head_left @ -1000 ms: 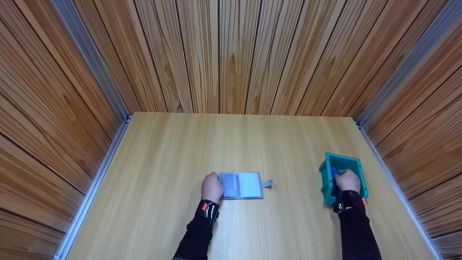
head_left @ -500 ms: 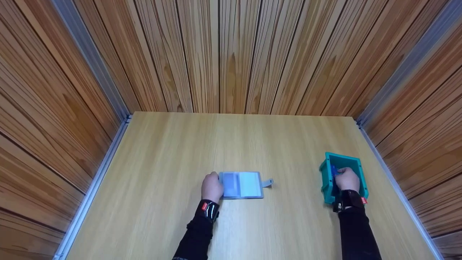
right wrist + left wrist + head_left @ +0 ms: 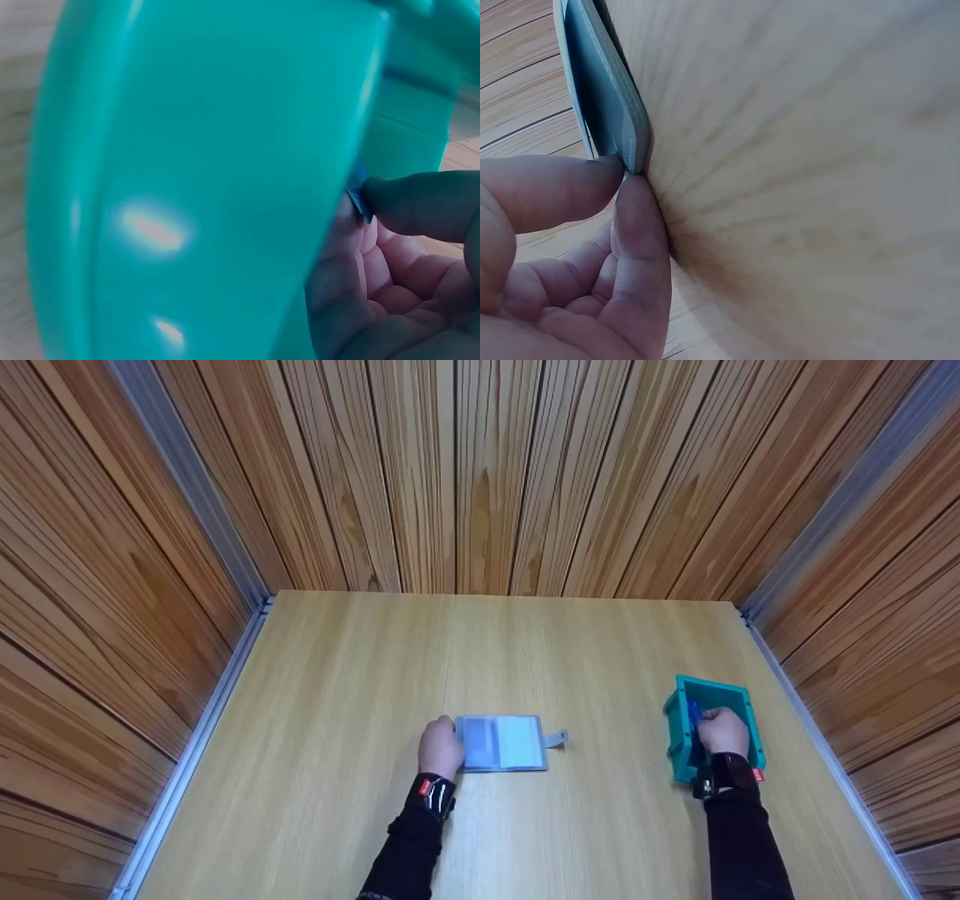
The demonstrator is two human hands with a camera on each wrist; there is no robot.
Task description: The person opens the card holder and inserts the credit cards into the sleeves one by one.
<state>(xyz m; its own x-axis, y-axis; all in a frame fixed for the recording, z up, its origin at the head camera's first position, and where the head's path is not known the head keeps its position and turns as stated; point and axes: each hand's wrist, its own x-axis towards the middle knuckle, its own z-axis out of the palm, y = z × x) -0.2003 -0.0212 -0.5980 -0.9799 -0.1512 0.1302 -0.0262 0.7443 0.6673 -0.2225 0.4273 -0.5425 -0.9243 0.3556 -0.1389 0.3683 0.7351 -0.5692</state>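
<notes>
since a second ago almost nothing has moved: the right hand (image 3: 724, 730) shows at most a slight shift inside its bin, while the left hand (image 3: 441, 748) and the case it holds keep their places. clock directions follow the head view, with twelve at the far edge.

a small blue case (image 3: 519, 742) lies spread flat on the pale wooden worktop (image 3: 360, 675), a little below the centre, near six o'clock. its left panel is deeper blue, its right panel lighter, and a short strap (image 3: 556, 739) with a round stud sticks out at its three o'clock side. the left hand is at the case's nine o'clock edge; the left wrist view shows thumb and a finger pinching a corner, the other fingers curled below.

well apart, at four o'clock, stands a teal plastic bin (image 3: 720, 696). the right hand reaches into it and grasps a blue item (image 3: 695, 711) between thumb and finger, the item showing at the hand's ten o'clock. in the right wrist view the bin's side hides most of that item, so its shape cannot be told.

both forearms come in from the bottom in black sleeves (image 3: 409, 847), with black bands (image 3: 731, 774) at the wrists. plank walls (image 3: 480, 495) rise at nine, twelve and three o'clock, joined by grey metal posts (image 3: 199, 472).
</notes>
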